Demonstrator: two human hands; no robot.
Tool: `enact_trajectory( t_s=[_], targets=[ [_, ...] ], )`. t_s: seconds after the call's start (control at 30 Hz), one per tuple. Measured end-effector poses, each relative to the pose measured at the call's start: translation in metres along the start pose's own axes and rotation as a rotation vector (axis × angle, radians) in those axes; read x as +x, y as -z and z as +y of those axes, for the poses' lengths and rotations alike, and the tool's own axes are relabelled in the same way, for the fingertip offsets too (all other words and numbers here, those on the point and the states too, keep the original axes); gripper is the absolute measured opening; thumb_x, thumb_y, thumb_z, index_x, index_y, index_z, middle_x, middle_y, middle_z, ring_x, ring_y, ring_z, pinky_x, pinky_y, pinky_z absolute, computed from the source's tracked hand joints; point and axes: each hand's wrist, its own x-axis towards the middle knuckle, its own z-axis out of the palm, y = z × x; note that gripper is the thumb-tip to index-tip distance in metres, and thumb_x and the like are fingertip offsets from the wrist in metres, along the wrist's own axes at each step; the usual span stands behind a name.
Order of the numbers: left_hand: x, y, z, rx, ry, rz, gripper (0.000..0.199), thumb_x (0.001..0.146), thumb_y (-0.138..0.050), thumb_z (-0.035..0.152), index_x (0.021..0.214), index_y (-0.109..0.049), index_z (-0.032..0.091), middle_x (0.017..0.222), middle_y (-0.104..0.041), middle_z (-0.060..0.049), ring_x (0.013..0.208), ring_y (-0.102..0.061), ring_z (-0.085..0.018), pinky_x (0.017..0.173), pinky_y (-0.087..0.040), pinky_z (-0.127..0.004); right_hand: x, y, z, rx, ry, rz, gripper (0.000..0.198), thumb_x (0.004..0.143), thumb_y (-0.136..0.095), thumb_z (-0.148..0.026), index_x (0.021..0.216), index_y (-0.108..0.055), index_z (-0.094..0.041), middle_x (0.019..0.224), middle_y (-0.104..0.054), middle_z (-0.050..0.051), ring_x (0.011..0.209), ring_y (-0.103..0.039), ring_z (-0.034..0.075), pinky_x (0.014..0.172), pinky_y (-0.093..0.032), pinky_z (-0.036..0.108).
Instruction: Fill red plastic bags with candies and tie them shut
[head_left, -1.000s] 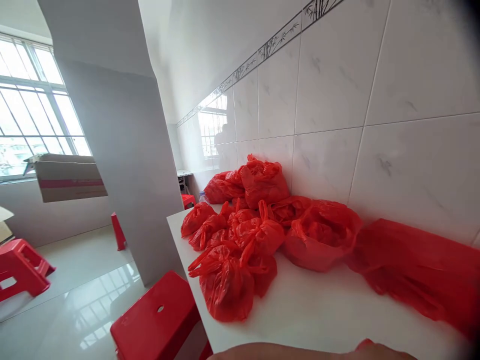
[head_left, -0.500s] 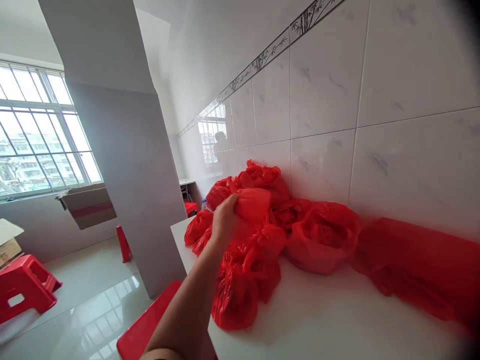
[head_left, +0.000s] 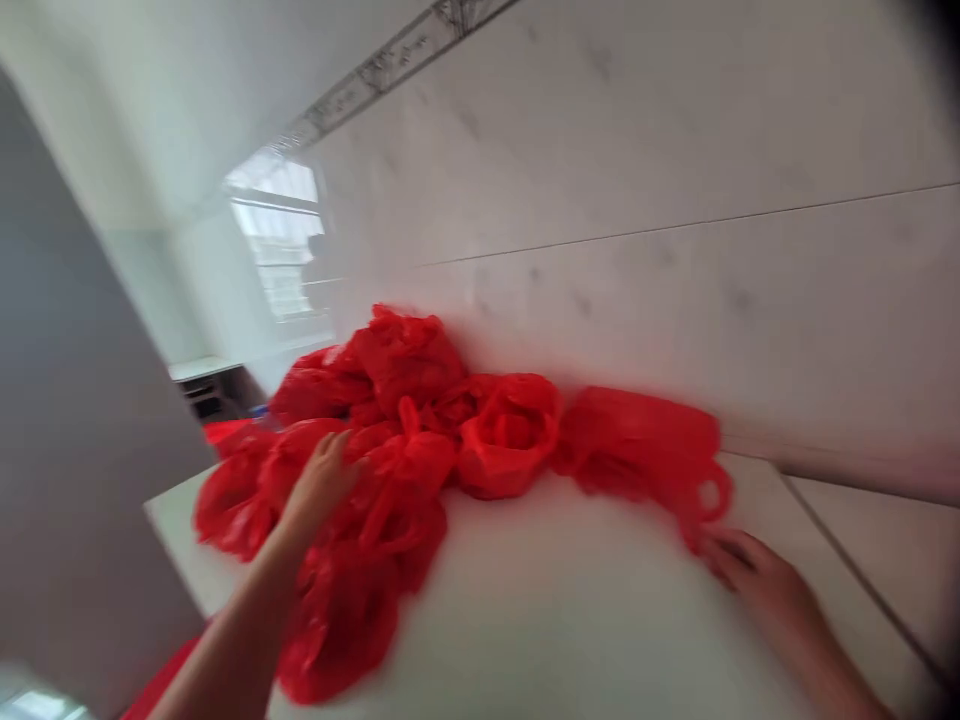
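Note:
Over the left part of a heap of red plastic bags (head_left: 409, 365), my left hand (head_left: 322, 485) touches the crumpled film; its fingers are blurred and partly lost against the red. My right hand (head_left: 765, 580) pinches the handle end of a flattened red plastic bag (head_left: 637, 430) lying against the wall. One loop handle of that bag stands out just above my fingers. Between the two hands sits a round, filled-looking red bag (head_left: 510, 440) with its top gathered open. What the bags contain is hidden.
The bags lie on a white table (head_left: 555, 610) pushed against a tiled wall (head_left: 637, 250). A grey pillar (head_left: 67, 420) stands at left. Behind it is a shelf (head_left: 217, 385). Part of a red stool (head_left: 169, 675) shows low at left.
The view has swung right. My right hand has come into view, holding the flat bag's handle. My left hand, earlier gripping a raised piece of red bag, is now lower on the heap.

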Motion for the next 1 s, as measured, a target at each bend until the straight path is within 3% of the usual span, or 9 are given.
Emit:
enact_trajectory(
  t_s=[0.1, 0.2, 0.4, 0.47, 0.57, 0.63, 0.77, 0.9, 1.0],
  targets=[
    [-0.004, -0.001, 0.035, -0.067, -0.167, -0.038, 0.04, 0.091, -0.038, 0.034, 0.129, -0.04, 0.02, 0.144, -0.038, -0.004, 0.139, -0.023, -0.029, 0.112, -0.022, -0.042, 0.002, -0.003, -0.003, -0.03, 0.075, -0.05, 0.023, 0.076, -0.053, -0.034, 0.091, -0.064, -0.02, 0.088, -0.069, 0.006, 0.073, -0.063, 0.021, 0.071, -0.048, 0.033],
    [-0.01, -0.013, 0.078, -0.035, -0.285, -0.023, 0.045, 0.091, -0.038, 0.043, 0.131, -0.041, 0.022, 0.147, -0.031, -0.007, 0.129, -0.04, -0.031, 0.104, -0.035, -0.048, 0.0, -0.008, -0.009, -0.072, 0.086, 0.003, 0.022, 0.076, -0.049, -0.031, 0.087, -0.064, -0.02, 0.082, -0.069, 0.003, 0.072, -0.062, 0.019, 0.069, -0.046, 0.029],
    [-0.055, -0.083, 0.171, -0.253, -0.799, -0.117, 0.041, 0.087, -0.049, 0.039, 0.124, -0.051, 0.022, 0.143, -0.038, -0.012, 0.126, -0.045, -0.029, 0.1, -0.042, -0.045, -0.012, -0.011, -0.022, -0.185, 0.154, 0.063, 0.02, 0.078, -0.043, -0.019, 0.08, -0.063, -0.021, 0.085, -0.067, 0.0, 0.076, -0.06, 0.013, 0.071, -0.041, 0.023],
    [-0.079, -0.103, 0.199, -0.263, -0.901, -0.145, 0.037, 0.086, -0.051, 0.034, 0.122, -0.053, 0.026, 0.142, -0.042, -0.012, 0.127, -0.045, -0.032, 0.098, -0.041, -0.054, -0.016, -0.012, -0.026, -0.245, 0.175, 0.068, 0.021, 0.079, -0.042, -0.015, 0.077, -0.062, -0.022, 0.084, -0.066, -0.002, 0.073, -0.058, 0.012, 0.068, -0.04, 0.021],
    [-0.107, -0.117, 0.229, -0.164, -0.927, -0.144, 0.036, 0.085, -0.048, 0.023, 0.12, -0.055, 0.029, 0.144, -0.042, -0.011, 0.132, -0.037, -0.037, 0.096, -0.028, -0.072, -0.022, -0.014, -0.031, -0.322, 0.198, 0.069, 0.021, 0.077, -0.043, -0.01, 0.077, -0.061, -0.021, 0.084, -0.064, -0.002, 0.07, -0.055, 0.01, 0.064, -0.037, 0.02],
    [-0.114, -0.119, 0.24, -0.101, -0.908, -0.131, 0.037, 0.086, -0.046, 0.019, 0.121, -0.055, 0.027, 0.145, -0.04, -0.012, 0.135, -0.031, -0.037, 0.096, -0.019, -0.076, -0.024, -0.014, -0.033, -0.352, 0.213, 0.071, 0.022, 0.076, -0.044, -0.008, 0.079, -0.061, -0.021, 0.085, -0.062, -0.001, 0.07, -0.055, 0.01, 0.064, -0.037, 0.02],
    [-0.105, -0.117, 0.241, -0.032, -0.791, -0.1, 0.037, 0.087, -0.046, 0.02, 0.122, -0.054, 0.024, 0.145, -0.039, -0.015, 0.136, -0.029, -0.038, 0.095, -0.014, -0.079, -0.023, -0.016, -0.036, -0.361, 0.248, 0.093, 0.021, 0.081, -0.044, -0.01, 0.086, -0.061, -0.021, 0.089, -0.06, 0.001, 0.072, -0.055, 0.012, 0.066, -0.038, 0.022],
    [-0.103, -0.109, 0.23, -0.014, -0.659, 0.14, 0.039, 0.088, -0.048, 0.022, 0.127, -0.051, 0.021, 0.148, -0.033, -0.018, 0.139, -0.021, -0.039, 0.099, -0.008, -0.076, -0.018, -0.025, -0.041, -0.345, 0.29, 0.162, 0.03, 0.086, -0.041, -0.015, 0.109, -0.06, -0.023, 0.112, -0.056, 0.008, 0.093, -0.056, 0.018, 0.079, -0.041, 0.029],
    [-0.11, -0.112, 0.224, -0.094, -0.767, 0.265, 0.038, 0.086, -0.052, 0.018, 0.123, -0.053, 0.021, 0.147, -0.034, -0.017, 0.14, -0.021, -0.036, 0.107, -0.008, -0.068, -0.016, -0.035, -0.042, -0.303, 0.28, 0.155, 0.044, 0.079, -0.05, -0.013, 0.121, -0.056, -0.025, 0.135, -0.043, 0.011, 0.111, -0.05, 0.025, 0.09, -0.039, 0.037]
  ],
)
